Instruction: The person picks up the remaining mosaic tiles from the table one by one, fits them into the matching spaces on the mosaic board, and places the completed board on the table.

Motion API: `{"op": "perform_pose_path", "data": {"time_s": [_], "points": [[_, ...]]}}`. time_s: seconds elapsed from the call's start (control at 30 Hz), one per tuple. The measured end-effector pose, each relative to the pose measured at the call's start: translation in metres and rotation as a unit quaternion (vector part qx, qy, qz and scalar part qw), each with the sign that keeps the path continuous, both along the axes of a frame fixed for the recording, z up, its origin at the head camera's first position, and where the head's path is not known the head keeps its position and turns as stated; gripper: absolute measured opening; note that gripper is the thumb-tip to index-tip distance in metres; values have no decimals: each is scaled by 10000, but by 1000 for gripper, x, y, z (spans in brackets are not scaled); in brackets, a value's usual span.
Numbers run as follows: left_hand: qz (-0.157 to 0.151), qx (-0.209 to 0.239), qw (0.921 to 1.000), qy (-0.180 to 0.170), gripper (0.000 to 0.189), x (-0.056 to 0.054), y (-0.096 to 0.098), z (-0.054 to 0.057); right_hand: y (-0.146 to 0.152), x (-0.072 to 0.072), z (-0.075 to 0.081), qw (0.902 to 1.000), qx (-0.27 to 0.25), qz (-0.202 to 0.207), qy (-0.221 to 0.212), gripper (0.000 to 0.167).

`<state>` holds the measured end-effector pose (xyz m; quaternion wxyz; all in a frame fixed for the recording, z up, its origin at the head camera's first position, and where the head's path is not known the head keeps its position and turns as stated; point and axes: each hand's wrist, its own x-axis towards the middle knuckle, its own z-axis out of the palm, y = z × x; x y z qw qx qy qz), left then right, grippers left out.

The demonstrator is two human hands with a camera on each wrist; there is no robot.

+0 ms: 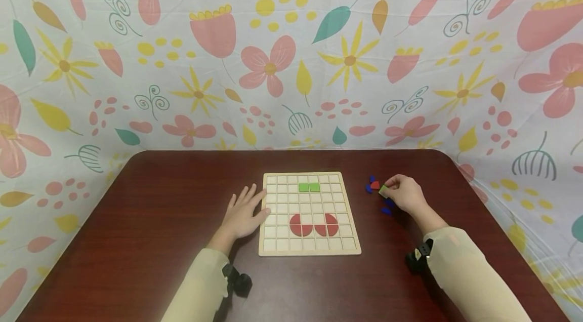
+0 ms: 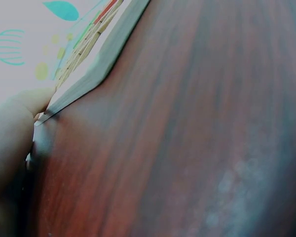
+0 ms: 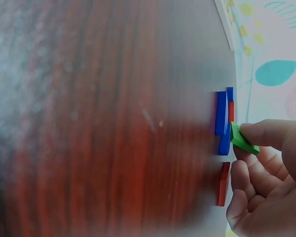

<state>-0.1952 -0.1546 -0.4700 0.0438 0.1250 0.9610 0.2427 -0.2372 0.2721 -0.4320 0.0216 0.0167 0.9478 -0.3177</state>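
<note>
My right hand [image 1: 405, 194] pinches a green square tile [image 3: 244, 140] between thumb and fingers, at the right of the table. Around that hand lie several blue pieces [image 1: 386, 211] and a red piece [image 1: 375, 185]; the hand partly covers some. My left hand [image 1: 241, 215] has its fingers extended, with thumb and fingertips at the left rim of a wooden grid board [image 1: 309, 253]. Two green squares [image 1: 309, 187] sit side by side in the board's upper rows. Lower down, red quarter-circle pieces [image 1: 296, 227] form two rounded shapes.
The dark wooden table [image 1: 150, 231] extends on both sides of the board. Behind it hangs a flower-patterned cloth [image 1: 268, 69]. A black device [image 1: 238, 281] is strapped to the left wrist, and another [image 1: 416, 257] to the right.
</note>
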Motion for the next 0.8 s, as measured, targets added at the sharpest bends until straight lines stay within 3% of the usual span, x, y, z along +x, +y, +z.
{"op": "perform_pose_path", "data": {"time_s": [0.8], "points": [[34,21,10000,-78,61,0,0,-1,0,2,3,9979,-307,-168,536,32]]}}
